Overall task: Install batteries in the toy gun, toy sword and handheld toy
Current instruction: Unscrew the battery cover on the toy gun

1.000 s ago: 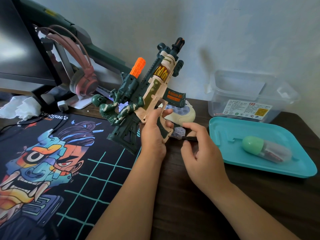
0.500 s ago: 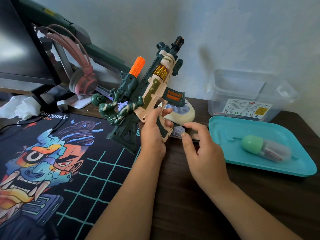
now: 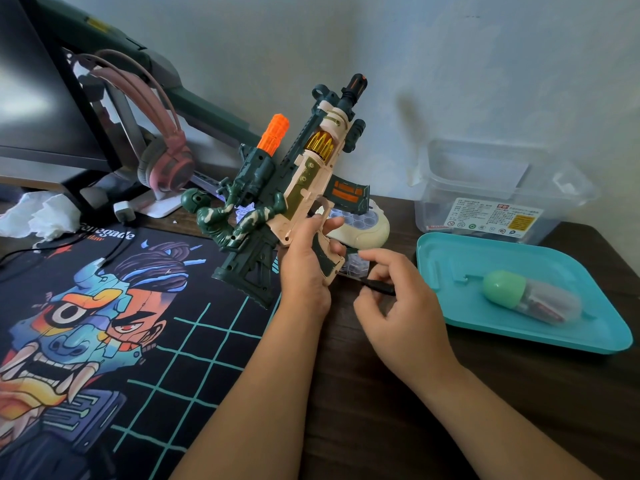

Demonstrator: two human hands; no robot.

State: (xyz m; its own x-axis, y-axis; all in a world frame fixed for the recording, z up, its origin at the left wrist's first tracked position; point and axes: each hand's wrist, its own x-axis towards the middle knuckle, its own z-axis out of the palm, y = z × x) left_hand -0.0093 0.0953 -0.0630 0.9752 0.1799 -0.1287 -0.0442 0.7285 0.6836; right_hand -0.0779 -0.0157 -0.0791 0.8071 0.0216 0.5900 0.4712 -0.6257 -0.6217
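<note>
Toy gun (image 3: 304,174) at frame centre, held off the table, tilted with the muzzle toward the upper right and the dark-green stock down to the lower left; orange-tipped scope on top, a camouflage soldier figure (image 3: 221,220) fixed to its left side. Left hand (image 3: 304,271) wraps the pistol grip - fingers curled round it, thumb on the near face. Right hand (image 3: 401,313) sits just right of the grip's base, thumb and curled fingers pinching a thin dark tool (image 3: 379,288) whose tip points toward the grip; index finger raised above it. Behind the gun, partly hidden, a cream handheld toy (image 3: 367,228) with round bubbles lies on the dark wooden table (image 3: 381,427). Right of the hands, a teal tray (image 3: 450,265) holds a capsule (image 3: 502,287) with a green cap and clear body lying on its side. Behind the tray, a clear plastic bin (image 3: 502,181) with a printed label stands against the wall. Lower left - a desk mat (image 3: 104,323) printed with a masked face. Upper left: pink headphones (image 3: 166,157) on a stand, a monitor (image 3: 34,98), crumpled tissue (image 3: 38,216), and a long dark-green object (image 3: 194,102) leaning along the wall.
</note>
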